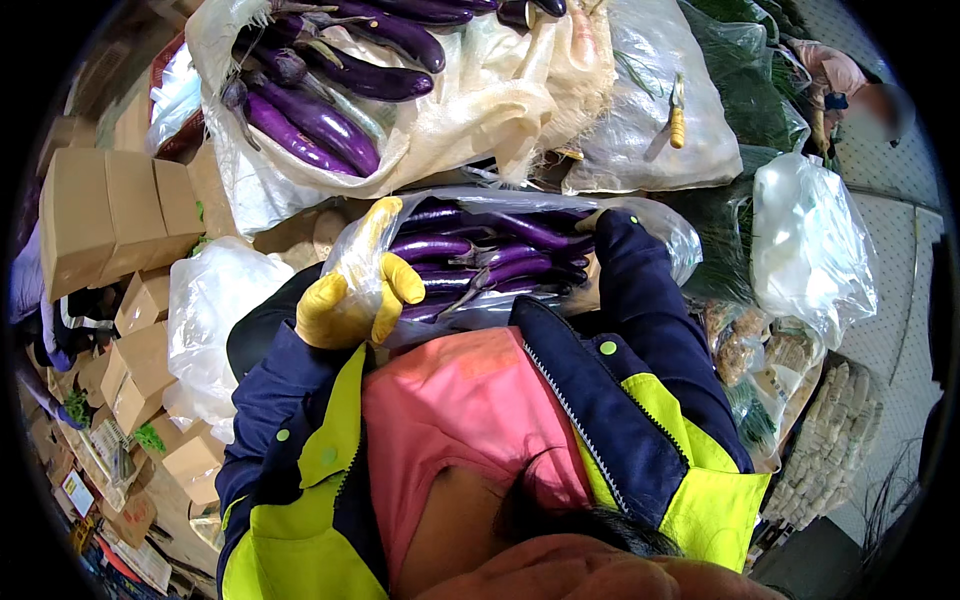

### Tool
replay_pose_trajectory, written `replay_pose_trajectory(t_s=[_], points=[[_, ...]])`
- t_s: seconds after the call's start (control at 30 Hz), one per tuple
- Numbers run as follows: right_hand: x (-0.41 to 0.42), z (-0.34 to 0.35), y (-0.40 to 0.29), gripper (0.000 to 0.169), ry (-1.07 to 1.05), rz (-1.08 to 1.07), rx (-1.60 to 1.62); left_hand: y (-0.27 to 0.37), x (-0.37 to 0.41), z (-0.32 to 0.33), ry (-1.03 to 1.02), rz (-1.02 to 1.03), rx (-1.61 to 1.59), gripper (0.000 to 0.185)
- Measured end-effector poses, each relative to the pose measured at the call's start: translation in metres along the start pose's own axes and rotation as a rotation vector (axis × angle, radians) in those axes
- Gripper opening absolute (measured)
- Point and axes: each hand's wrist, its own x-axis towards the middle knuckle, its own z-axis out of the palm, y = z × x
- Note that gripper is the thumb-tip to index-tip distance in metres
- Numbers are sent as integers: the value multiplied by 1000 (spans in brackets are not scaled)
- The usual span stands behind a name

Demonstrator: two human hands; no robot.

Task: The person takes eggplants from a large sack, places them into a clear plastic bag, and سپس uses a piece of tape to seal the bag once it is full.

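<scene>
Before me lies a clear plastic bag with several long purple eggplants showing through its wide opening. My left hand, in a yellow glove, holds the bag's left end, with film stretched across the fingers. The right end of the bag is met by my right hand; the dark sleeve hides most of it, so its grip cannot be made out. Beyond the bag, a large open white woven sack holds more eggplants.
A wooden-handled knife lies on a full whitish sack at upper right. Cardboard boxes and a bundle of clear plastic stand left. A plastic-wrapped white bundle is right. Another person is at far upper right.
</scene>
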Motion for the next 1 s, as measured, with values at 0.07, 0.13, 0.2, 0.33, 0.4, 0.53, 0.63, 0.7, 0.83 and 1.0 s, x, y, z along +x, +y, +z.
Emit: replay_pose_trajectory(t_s=[0.07,0.13,0.2,0.33,0.4,0.53,0.63,0.7,0.83,1.0], points=[[-7,-3,6,58,35,-7,33,-1,2,1,2,-21,0,100],[-21,-8,0,54,200,55,24,0,2,5,5,-47,4,100],[-50,-19,-34,49,335,65,-51,-1,-1,6,30,-36,31,100],[-159,-44,-95,46,441,-167,-91,-3,-2,6,10,-12,27,96],[-200,-39,-108,50,587,-259,-76,-3,-2,4,-38,6,35,92],[-266,-49,-101,51,843,-303,88,-5,-8,-2,-21,43,25,85],[-307,-58,-70,50,1034,-431,265,-6,-14,-1,-24,53,31,85],[-329,-57,-50,49,958,-431,752,-4,-21,-5,-93,29,29,85],[-395,-53,-17,42,906,-471,1341,-4,-27,-3,-104,21,65,85],[-445,-24,59,35,1167,-389,1419,-1,-35,-17,-77,-58,-4,82]])
